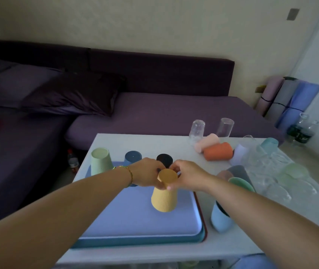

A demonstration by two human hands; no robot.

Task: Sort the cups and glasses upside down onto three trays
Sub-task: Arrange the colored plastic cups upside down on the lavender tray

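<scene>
Both hands pinched the yellow ribbed cup (164, 193) near its base: my left hand (148, 174) had fingers wrapped on the left of the upturned bottom, my right hand (185, 176) pressed thumb and fingertips on the right. That cup hung upside down and slightly tilted over the middle of the pale blue top tray (131, 220); I could not tell whether its rim touched the tray yet.

From the head view, the only one I had, three trays appeared to lie stacked on the white table (141, 140), a teal one and a reddish edge showing under the blue one. At the far edge of the top tray stood three inverted cups: a pale green cup (101, 161) on the left, a dark blue cup (133, 157) beside it, a black cup (164, 160) partly behind my hands.

I judged the job barely started. On the right of the table lay an orange cup (218, 151) and a pink cup (207, 144) on their sides, two clear glasses (211, 129) standing farther off, a light blue cup (220, 218) near, and a blurred jumble of clear glassware (275, 171). All that remained unsorted, and the trays were not yet separated.
</scene>
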